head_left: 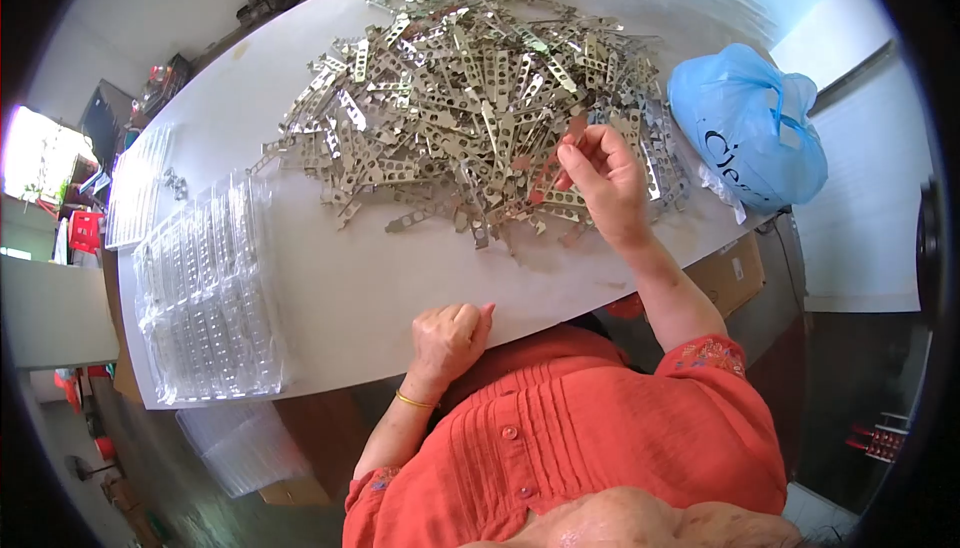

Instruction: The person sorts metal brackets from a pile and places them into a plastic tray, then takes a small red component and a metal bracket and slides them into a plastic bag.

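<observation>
My right hand (608, 180) is raised over the near right side of a large heap of perforated metal strips (480, 98). Its thumb and fingers pinch one flat metal strip (579, 127), which looks reddish and sticks out past the fingertips. My left hand (450, 342) rests as a loose fist on the near edge of the white table (350, 298). Nothing shows sticking out of that fist, and its palm is hidden.
Clear plastic trays with rows of small pockets (208, 293) lie stacked at the table's left. A tied blue plastic bag (748, 128) stands at the right edge. More clear plastic (245, 448) sits below the left edge, and a cardboard box (728, 276) is under the right side.
</observation>
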`<state>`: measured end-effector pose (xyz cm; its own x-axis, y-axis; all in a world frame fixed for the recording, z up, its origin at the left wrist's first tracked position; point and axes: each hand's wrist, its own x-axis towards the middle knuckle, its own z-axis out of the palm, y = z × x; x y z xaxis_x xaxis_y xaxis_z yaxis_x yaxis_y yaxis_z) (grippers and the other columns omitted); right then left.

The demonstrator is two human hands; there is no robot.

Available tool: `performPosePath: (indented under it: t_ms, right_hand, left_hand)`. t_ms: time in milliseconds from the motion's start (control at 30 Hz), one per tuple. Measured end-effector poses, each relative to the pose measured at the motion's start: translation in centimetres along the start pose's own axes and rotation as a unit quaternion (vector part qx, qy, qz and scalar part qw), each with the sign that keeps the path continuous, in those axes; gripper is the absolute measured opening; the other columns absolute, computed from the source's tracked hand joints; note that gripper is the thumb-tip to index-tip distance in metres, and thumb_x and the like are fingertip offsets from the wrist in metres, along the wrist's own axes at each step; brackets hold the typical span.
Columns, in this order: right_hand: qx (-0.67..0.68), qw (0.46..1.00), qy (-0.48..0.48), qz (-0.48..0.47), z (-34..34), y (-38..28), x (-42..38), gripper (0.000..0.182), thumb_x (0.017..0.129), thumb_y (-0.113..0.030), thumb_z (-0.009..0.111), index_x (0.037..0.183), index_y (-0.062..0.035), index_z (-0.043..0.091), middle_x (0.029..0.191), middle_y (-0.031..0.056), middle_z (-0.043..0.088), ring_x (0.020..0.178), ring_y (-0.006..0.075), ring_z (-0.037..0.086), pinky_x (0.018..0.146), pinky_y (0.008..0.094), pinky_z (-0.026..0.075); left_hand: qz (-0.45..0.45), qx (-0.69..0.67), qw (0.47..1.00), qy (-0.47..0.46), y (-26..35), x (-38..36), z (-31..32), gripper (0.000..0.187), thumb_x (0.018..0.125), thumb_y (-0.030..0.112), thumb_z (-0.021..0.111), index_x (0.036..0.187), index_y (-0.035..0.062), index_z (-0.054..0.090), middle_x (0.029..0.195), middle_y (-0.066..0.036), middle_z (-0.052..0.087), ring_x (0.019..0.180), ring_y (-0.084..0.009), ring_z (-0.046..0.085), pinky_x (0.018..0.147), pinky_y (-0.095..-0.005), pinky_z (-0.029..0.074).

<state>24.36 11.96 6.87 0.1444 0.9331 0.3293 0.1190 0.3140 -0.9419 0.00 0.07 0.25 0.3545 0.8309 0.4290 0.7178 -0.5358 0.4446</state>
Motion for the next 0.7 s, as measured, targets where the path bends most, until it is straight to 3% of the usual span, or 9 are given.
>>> performPosePath:
  t_ms: [67, 200, 267, 467, 600, 700]
  right_hand:
    - [0.097, 0.982, -0.048, 0.158, 0.5, -0.8, -1.1, 0.009, 0.096, -0.01, 0.065, 0.097, -0.0041, 0.059, 0.082, -0.0014, 0.063, 0.069, 0.0049, 0.061, 0.061, 0.0225, 0.052]
    - [0.1, 0.966, -0.104, 0.215, 2.0, -0.9, -4.0, 0.01, 0.095, -0.01, 0.065, 0.096, -0.0026, 0.059, 0.083, 0.0, 0.061, 0.067, 0.0061, 0.06, 0.062, 0.0222, 0.053]
    - [0.106, 0.961, -0.123, 0.224, 2.7, -0.4, -5.2, 0.01, 0.094, -0.009, 0.065, 0.096, -0.0018, 0.058, 0.084, 0.0004, 0.06, 0.068, 0.0062, 0.06, 0.061, 0.0227, 0.053]
    - [0.096, 0.948, -0.166, 0.253, 4.2, 0.2, -7.2, 0.01, 0.095, -0.008, 0.066, 0.098, -0.0029, 0.058, 0.083, 0.0007, 0.062, 0.068, 0.0068, 0.062, 0.063, 0.0228, 0.054]
    - [0.067, 0.951, -0.188, 0.236, 4.4, -0.3, -7.5, 0.011, 0.094, -0.008, 0.067, 0.099, -0.0026, 0.058, 0.085, 0.001, 0.063, 0.068, 0.0061, 0.061, 0.063, 0.0227, 0.054]
    - [0.083, 0.948, -0.195, 0.239, 4.5, -0.4, -7.6, 0.014, 0.094, -0.01, 0.068, 0.101, -0.0028, 0.058, 0.086, 0.0009, 0.063, 0.069, 0.0056, 0.06, 0.064, 0.0221, 0.053]
  left_hand:
    - [-0.01, -0.032, 0.999, 0.01, -0.4, -0.2, -0.2, 0.036, 0.085, 0.012, 0.075, 0.064, 0.0094, 0.046, 0.054, -0.006, 0.047, 0.045, -0.0261, 0.046, 0.045, -0.0366, 0.039]
    - [-0.096, -0.113, 0.987, 0.065, 1.4, 0.9, -0.7, 0.021, 0.084, 0.009, 0.075, 0.081, 0.0059, 0.055, 0.069, -0.009, 0.055, 0.056, -0.0256, 0.053, 0.051, -0.0361, 0.044]
    - [-0.035, -0.107, 0.988, 0.103, 2.1, 1.8, -0.8, 0.026, 0.084, 0.006, 0.075, 0.102, 0.0026, 0.056, 0.086, -0.014, 0.059, 0.07, -0.0269, 0.06, 0.06, -0.0365, 0.05]
    - [-0.112, -0.179, 0.976, 0.047, 2.4, 2.0, 0.6, 0.031, 0.082, 0.002, 0.074, 0.106, 0.0003, 0.055, 0.094, -0.015, 0.061, 0.078, -0.0272, 0.064, 0.068, -0.0351, 0.054]
    - [-0.102, -0.198, 0.974, 0.042, 2.0, 1.5, 0.8, 0.032, 0.082, -0.001, 0.073, 0.108, -0.0008, 0.054, 0.093, -0.016, 0.061, 0.078, -0.0255, 0.065, 0.069, -0.0334, 0.054]
    - [-0.125, -0.243, 0.962, 0.019, 2.3, 1.3, 0.5, 0.028, 0.087, -0.002, 0.068, 0.11, -0.0015, 0.052, 0.096, -0.015, 0.064, 0.079, -0.0238, 0.067, 0.07, -0.033, 0.056]
